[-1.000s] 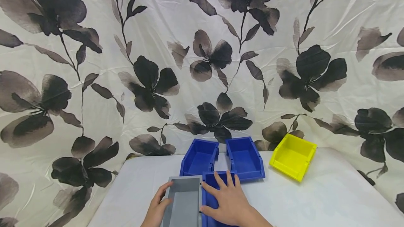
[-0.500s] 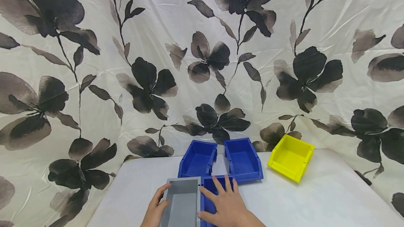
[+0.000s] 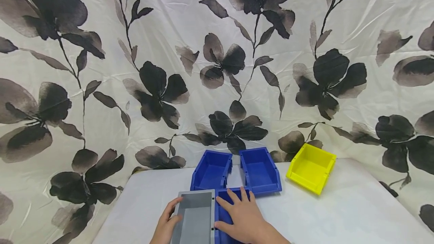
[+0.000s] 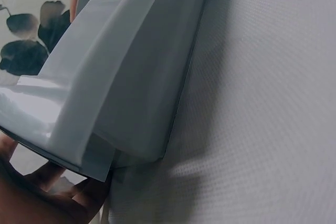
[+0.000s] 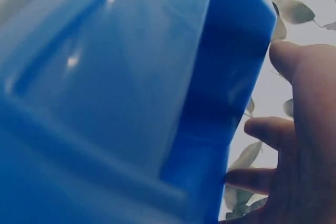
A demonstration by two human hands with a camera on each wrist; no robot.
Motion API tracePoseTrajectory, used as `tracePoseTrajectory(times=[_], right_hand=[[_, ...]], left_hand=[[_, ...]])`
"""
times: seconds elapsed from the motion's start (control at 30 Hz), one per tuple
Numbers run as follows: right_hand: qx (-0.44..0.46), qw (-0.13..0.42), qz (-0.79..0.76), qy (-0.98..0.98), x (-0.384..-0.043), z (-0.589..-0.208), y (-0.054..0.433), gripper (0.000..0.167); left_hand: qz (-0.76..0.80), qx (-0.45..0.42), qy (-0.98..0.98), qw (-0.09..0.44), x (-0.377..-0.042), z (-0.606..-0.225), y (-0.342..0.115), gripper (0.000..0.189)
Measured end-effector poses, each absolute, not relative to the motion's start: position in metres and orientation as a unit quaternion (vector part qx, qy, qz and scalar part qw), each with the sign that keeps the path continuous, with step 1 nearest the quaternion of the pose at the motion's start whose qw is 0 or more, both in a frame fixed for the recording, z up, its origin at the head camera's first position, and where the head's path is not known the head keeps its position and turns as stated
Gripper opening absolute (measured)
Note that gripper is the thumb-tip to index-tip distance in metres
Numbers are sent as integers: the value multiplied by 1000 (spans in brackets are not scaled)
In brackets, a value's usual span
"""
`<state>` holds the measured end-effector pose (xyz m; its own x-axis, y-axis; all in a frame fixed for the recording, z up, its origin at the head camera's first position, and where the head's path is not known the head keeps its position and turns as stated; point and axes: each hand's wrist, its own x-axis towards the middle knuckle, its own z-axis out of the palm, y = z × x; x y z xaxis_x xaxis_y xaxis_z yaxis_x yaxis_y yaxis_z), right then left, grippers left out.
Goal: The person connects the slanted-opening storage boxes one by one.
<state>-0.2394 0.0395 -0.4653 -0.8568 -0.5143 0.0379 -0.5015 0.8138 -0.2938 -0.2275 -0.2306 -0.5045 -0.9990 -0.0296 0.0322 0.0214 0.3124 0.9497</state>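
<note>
In the head view a grey storage bin (image 3: pixel 196 217) and a blue storage bin (image 3: pixel 223 217) stand side by side, long walls touching, at the table's near side. My left hand (image 3: pixel 166 221) grips the grey bin's left rim; in the left wrist view its fingers (image 4: pixel 79 198) curl at the edge of the grey bin (image 4: pixel 131 77). My right hand (image 3: pixel 245 217) lies spread over the blue bin, thumb and forefinger at the wall shared with the grey one. Straight fingertips touch the edge of the blue bin (image 5: pixel 131 77) in the right wrist view. The bins' near ends are out of frame.
Two more blue bins (image 3: pixel 211 170) (image 3: pixel 259 170) stand just behind, a gap between them. A yellow bin (image 3: pixel 312 168) sits askew at the back right. White cloth covers the table (image 3: pixel 339 214), and a flower-patterned curtain (image 3: pixel 217 48) hangs behind it.
The head view has shifted slightly, so everything sits a little further left in it. Both hands stay at the grey and blue bins, with no clear movement of the bins.
</note>
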Motion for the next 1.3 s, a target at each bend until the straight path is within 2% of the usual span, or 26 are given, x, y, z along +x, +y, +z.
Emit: tracePoseTrajectory(times=[0.2,0.37,0.47,0.67,0.73,0.97,1.3], right_hand=[[-269,9,-152,951,-237,-459,44,72],[-269,-44,-174,946,-243,-448,60,62],[-253,-76,-194,945,-249,-439,84,52],[-174,-103,-255,946,-263,-423,151,23],[-146,-111,-271,945,-269,-416,173,19],[-98,-139,-300,939,-289,-406,239,27],[-4,-121,-373,920,-314,-421,307,38]], left_hand=[[-597,-7,-802,27,-228,-505,-230,54],[-592,-5,-805,40,-227,-505,-231,54],[-589,-4,-807,38,-227,-506,-231,54],[-594,2,-804,30,-227,-506,-228,55],[-592,3,-805,33,-227,-505,-229,55],[-596,-2,-802,32,-227,-507,-231,55],[-610,-4,-792,18,-229,-508,-231,56]])
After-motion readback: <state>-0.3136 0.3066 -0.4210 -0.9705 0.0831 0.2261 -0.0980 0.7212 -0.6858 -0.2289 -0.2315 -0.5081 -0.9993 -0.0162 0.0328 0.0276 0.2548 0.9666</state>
